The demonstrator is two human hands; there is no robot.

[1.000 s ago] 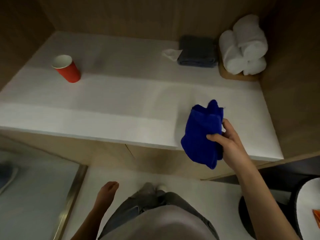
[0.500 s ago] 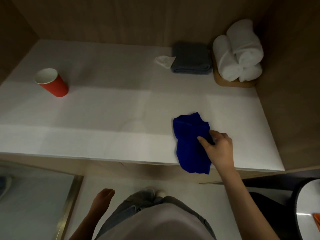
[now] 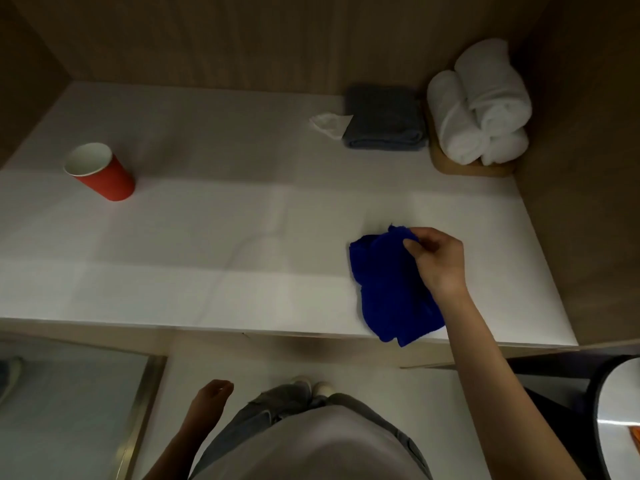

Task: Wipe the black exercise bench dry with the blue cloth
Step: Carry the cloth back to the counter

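looking down from the head view, i see my right hand [image 3: 437,261] over the white surface [image 3: 207,237], thumb and forefinger pinched together on the top fold of the blue cloth [image 3: 388,292]. the cloth is crumpled, lying on the surface near its front right part, and its lower corner hangs just past the front edge. my right forearm comes in from the lower right and crosses in front of the cloth's right side. my left hand [image 3: 207,403] hangs low beside my leg, away from the surface, fingers loosely curled and holding nothing that i can see. a red paper cup [image 3: 100,173] stands on the left part of the surface, well apart from the cloth, white inside, mouth facing the camera. at the back right, a folded grey towel [image 3: 384,119] lies against the wooden wall, with a crumpled white tissue [image 3: 329,123] touching its left edge. just right of the towel, rolled white towels [image 3: 481,102] are stacked on a wooden tray [image 3: 446,164] in the corner. my grey trousers and pale shoes show at the bottom, on a light floor. no black bench is clear in this view; a dark round thing at the far lower right is cut off and i cannot tell what it is.
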